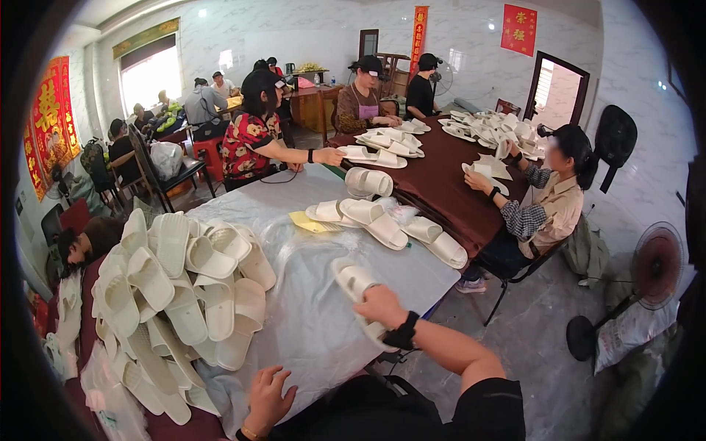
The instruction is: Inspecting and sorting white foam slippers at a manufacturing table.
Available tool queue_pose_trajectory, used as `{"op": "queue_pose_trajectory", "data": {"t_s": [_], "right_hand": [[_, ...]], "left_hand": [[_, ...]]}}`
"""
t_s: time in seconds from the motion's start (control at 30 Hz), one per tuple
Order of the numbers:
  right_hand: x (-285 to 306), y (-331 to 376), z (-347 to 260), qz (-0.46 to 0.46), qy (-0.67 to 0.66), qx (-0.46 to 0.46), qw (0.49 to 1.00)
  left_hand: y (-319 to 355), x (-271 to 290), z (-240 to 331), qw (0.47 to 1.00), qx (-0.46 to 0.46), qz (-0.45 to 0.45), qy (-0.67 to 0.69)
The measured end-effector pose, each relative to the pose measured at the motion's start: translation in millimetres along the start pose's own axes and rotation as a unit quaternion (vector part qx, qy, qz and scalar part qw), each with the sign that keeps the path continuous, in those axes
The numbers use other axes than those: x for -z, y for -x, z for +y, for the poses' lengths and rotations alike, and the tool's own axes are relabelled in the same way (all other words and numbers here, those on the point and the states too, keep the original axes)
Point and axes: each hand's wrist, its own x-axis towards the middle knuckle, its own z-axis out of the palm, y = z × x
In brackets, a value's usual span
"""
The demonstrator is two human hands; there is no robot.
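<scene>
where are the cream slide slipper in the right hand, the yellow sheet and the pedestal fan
Cream slide slipper (350, 276): head view, on the part jutting beyond the right hand (381, 306).
Yellow sheet (310, 223): head view, on its uncovered part.
Pedestal fan (659, 266): head view, on its round grille.

The person's right arm bends at the elbow, its bare forearm (450, 345) slanting inward from a short black sleeve (489, 408). The right hand (382, 306) is curled in a grip, back upward. The left hand (269, 400) sits low near the body, fingers loosely spread and slightly bent, gripping nothing.
</scene>
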Motion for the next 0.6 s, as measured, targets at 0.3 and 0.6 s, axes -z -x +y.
{"op": "queue_pose_trajectory", "data": {"t_s": [0.3,0.6], "right_hand": [[-99.9,12.7,-65.0,-0.010,-0.039,0.157,0.987],[-86.6,27.1,-59.9,-0.025,-0.160,0.229,0.960]], "left_hand": [[-7.3,-59.4,-11.0,0.993,0.040,-0.049,0.104],[-12.8,-82.7,-10.6,0.989,0.030,-0.076,0.126]]}}
